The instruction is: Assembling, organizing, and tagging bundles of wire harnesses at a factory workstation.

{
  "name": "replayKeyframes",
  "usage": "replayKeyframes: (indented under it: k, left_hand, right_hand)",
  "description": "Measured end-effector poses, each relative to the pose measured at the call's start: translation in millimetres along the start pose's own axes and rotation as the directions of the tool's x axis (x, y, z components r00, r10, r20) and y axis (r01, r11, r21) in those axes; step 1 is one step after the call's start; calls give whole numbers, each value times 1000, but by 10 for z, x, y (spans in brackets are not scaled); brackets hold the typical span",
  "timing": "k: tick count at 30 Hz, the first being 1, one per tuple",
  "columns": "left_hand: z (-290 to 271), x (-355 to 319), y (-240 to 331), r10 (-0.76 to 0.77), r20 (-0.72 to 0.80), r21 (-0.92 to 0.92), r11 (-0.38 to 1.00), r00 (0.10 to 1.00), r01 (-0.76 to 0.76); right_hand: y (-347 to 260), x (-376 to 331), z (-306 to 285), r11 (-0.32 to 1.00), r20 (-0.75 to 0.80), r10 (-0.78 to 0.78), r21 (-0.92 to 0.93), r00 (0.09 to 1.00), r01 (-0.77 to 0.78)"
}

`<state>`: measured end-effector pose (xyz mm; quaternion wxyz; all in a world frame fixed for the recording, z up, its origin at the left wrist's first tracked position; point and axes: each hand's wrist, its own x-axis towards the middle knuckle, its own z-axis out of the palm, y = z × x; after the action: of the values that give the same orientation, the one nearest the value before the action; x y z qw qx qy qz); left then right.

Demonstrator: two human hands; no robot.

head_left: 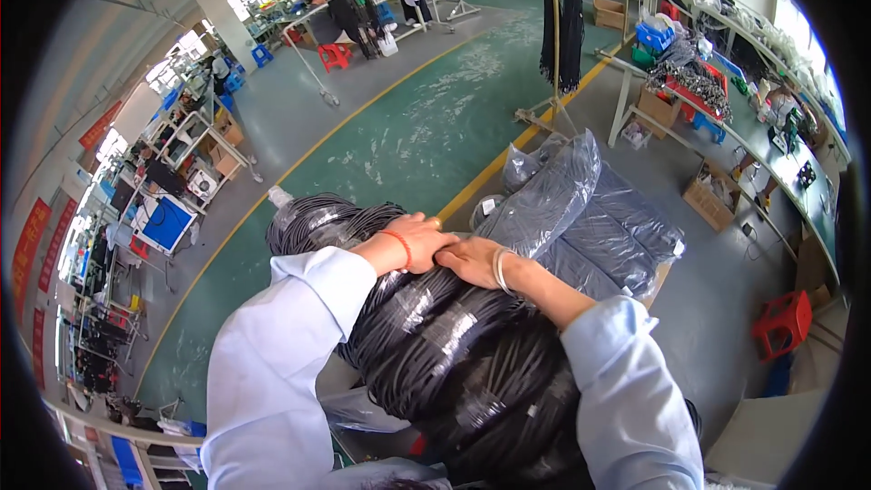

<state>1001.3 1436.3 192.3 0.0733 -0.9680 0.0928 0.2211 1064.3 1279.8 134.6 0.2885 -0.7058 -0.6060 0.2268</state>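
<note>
A long row of black cable coils [408, 336] lies in front of me, each coil bound with shiny clear wrapping. My left hand [419, 241], with an orange bracelet at the wrist, rests on top of one coil with its fingers bent inward. Close against it, my right hand [474, 261] grips the upper edge of the same coil, its wrist wearing a pale bangle. Both hands meet near the middle of the row; their fingertips are partly hidden. Just beyond and to the right lie clear plastic bags [553, 200] filled with dark goods.
A rack hung with black cables [562, 32] stands ahead. Along the right runs a long workbench [758, 127], with a cardboard box [711, 195] below it and a red stool [781, 325] nearby. People and worktables are far off across the green walkway [399, 118].
</note>
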Motion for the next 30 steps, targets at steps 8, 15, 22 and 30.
replayKeyframes:
  k: [8,15,22,30]
  left_hand:
    - [338,369,-489,610,7,-374,737,793,-563]
    - [365,589,-790,762,-139,-387,546,632,-744]
    - [632,1434,-696,968,100,-506,249,231,-826]
    - [659,1479,-918,948,-106,-616,173,298,-768]
  right_hand:
    - [-30,-149,-57,999,-5,-16,44,1000,17]
    - [64,-4,-105,992,55,38,114,998,-44]
    - [413,67,40,929,28,110,353,993,-113]
    - [514,-205,-23,800,169,433,381,886,-463]
